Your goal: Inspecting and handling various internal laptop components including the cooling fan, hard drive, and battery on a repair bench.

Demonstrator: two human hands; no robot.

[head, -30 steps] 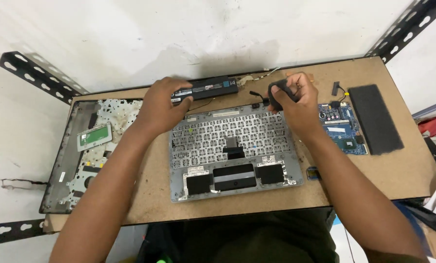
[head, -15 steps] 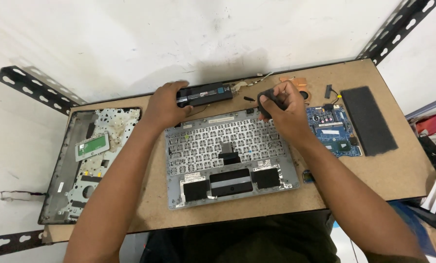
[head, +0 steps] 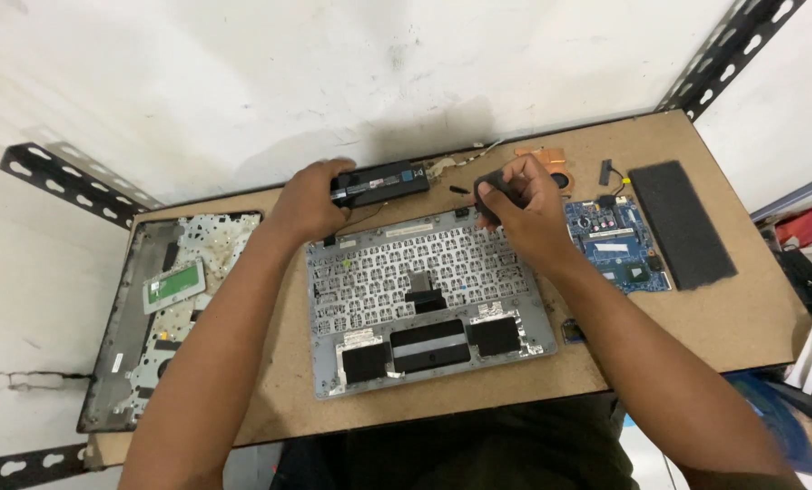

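Spreading across most of the view is a brown fibreboard worktable [head: 696,327], pushed up against a white wall. On its left edge lies a laptop bottom case [head: 152,318], inner side up, with a small green board near its middle. At the centre of the table sits the upturned keyboard deck [head: 419,295], a grey frame showing the metal back of the keys and black patches along its near edge. To the right lies a black rectangular foam pad [head: 683,222], and between it and the deck rests a blue circuit board [head: 619,240]. A copper heat sink [head: 546,163] lies near the table's back edge, just beyond the right hand.

The left hand [head: 310,204] is closed around the left end of a long black battery bar [head: 383,184], which sits just beyond the top edge of the keyboard deck, roughly parallel to it. The right hand [head: 524,209] pinches a small dark part [head: 489,188] between its fingertips, holding it above the deck's top right corner; what the part is cannot be told.
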